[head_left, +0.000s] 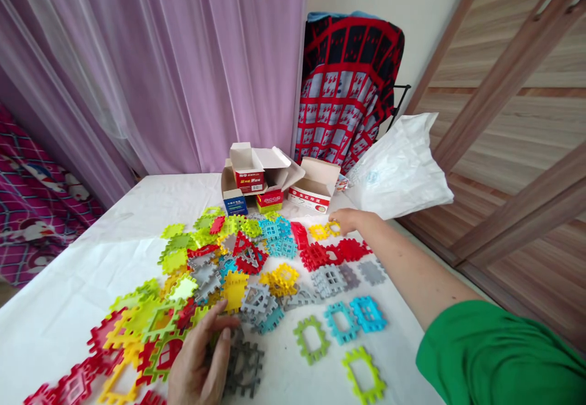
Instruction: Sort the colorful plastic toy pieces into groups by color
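Note:
My right hand (347,219) reaches to the far right of the table, its curled fingertips on a small yellow interlocking plastic tile (334,229). Another yellow tile (318,232) lies just left of it. My left hand (201,356) is low at the front, with thumb and fingers apart and nothing visible between them. It hovers or rests at the edge of the mixed tile pile, beside a dark grey tile (245,368); whether it touches cannot be made out. Nearby in the pile are a solid yellow tile (235,291) and a grey tile (255,300).
Red tiles (315,256), grey tiles (328,280), blue tiles (342,322) and green frames (311,339) lie on the right of the white-covered table (183,191). Small open cardboard boxes (309,194) stand at the back. A white plastic bag (398,167) sits at the back right.

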`<control>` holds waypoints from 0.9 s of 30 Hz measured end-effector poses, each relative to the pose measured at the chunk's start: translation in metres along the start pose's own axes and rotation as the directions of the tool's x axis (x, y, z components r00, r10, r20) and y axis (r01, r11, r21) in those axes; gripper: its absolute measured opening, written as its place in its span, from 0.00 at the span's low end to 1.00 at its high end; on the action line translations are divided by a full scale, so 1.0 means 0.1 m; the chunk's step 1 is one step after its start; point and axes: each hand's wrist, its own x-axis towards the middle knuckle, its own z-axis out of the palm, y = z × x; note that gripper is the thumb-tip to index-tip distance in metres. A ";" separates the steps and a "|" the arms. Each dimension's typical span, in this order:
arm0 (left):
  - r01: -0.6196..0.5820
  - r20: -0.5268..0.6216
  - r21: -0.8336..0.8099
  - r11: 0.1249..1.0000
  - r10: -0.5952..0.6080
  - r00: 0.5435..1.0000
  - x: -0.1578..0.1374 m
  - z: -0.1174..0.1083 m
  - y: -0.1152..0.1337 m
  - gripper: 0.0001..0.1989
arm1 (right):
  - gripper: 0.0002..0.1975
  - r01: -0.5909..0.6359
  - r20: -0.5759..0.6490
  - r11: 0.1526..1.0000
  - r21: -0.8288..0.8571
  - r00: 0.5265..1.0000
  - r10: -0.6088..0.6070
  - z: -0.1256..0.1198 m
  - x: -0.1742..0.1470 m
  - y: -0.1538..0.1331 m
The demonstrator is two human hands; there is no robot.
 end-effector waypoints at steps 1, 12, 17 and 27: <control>0.002 0.000 -0.002 1.000 -0.002 1.000 0.00 0.00 0.00 0.18 | 0.34 0.003 0.004 1.000 0.010 1.000 -0.003 0.01 0.00 -0.01; -0.023 0.003 0.012 1.000 0.023 1.000 0.03 0.00 0.00 0.15 | 0.33 0.025 -0.020 1.000 0.017 0.999 -0.025 -0.03 -0.08 -0.17; -0.007 0.004 -0.004 1.000 0.007 1.000 0.03 0.01 -0.01 0.17 | 0.30 0.037 -0.061 0.999 -0.007 0.997 -0.037 -0.01 -0.11 -0.22; 0.024 0.010 -0.014 1.000 -0.024 1.000 -0.01 0.02 -0.06 0.18 | 0.11 0.068 -0.351 0.995 0.079 0.936 -0.036 0.13 -0.15 -0.18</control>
